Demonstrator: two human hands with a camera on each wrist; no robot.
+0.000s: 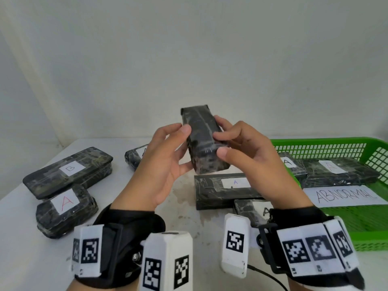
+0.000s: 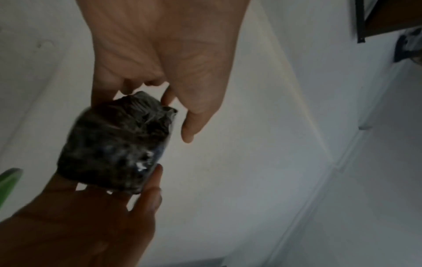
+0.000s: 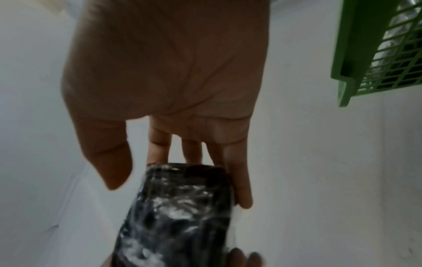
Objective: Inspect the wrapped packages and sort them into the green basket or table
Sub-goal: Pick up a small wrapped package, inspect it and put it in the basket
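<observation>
The left hand (image 1: 165, 162) and the right hand (image 1: 249, 158) hold one wrapped package (image 1: 201, 139) up in the air between them. The fingers and thumb of each hand curl round its long sides, so both hands are clamped on it. The package stands almost on end, tipped away from the person. No letter tag shows on the side that faces the camera.

Below the held package, the white table (image 1: 117, 206) has more packages. Just under it lies a long one with a blue A (image 1: 222, 190), and another pokes out beside the right wrist. To the left of the held package lie one marked with a red A (image 1: 65, 208) and one marked B (image 1: 69, 171). To its right sits the green basket (image 1: 327, 143), with two packages and a paper that says ABNORMAL (image 1: 344, 195).

The package looks hard like a box, not squishy. Its shiny clear wrap looks slippery, so a loose pinch may let it slide. It seems light enough for one hand. The best place to hold it is across the two long sides, near the middle.
</observation>
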